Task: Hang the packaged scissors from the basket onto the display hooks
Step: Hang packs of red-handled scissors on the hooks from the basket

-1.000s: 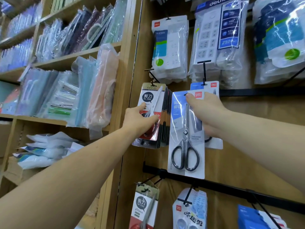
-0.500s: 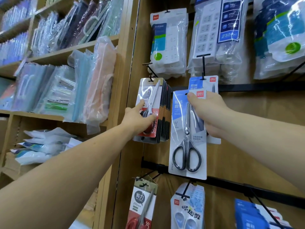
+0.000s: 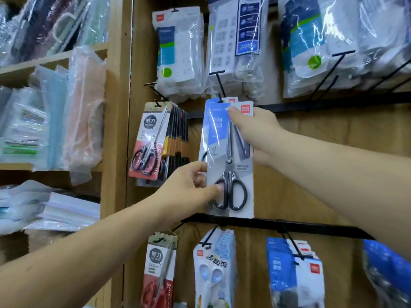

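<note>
1. Left hand (image 3: 189, 192): has left the stack of red-and-grey scissors packs (image 3: 151, 143) on the neighbouring hook. It now pinches the lower left edge of the blue-and-white carded pack of black-handled scissors (image 3: 218, 134), thumb on the front beside the handle loops, fingers curled behind.
2. Right hand (image 3: 258, 134): keeps its grip on the upper right of the same pack. The thumb presses flat on the front near the red brand label and the fingers wrap behind the card, so it has no room for anything else.
3. Pack, position: raised since a moment ago. It hangs upright with its top edge at the root of the black wire display hook (image 3: 219, 85), in front of a matching pack already there. Whether the hanging hole is over the prong cannot be told.
4. Task reading: the two-handed hold suggests threading is under way or nearly done. The pack probably still needs sliding back and releasing.
5. Basket: not in view.
6. Surroundings: black horizontal rail (image 3: 311, 105) carrying the hooks; clear-bagged white power strips (image 3: 178, 52) above.
</note>
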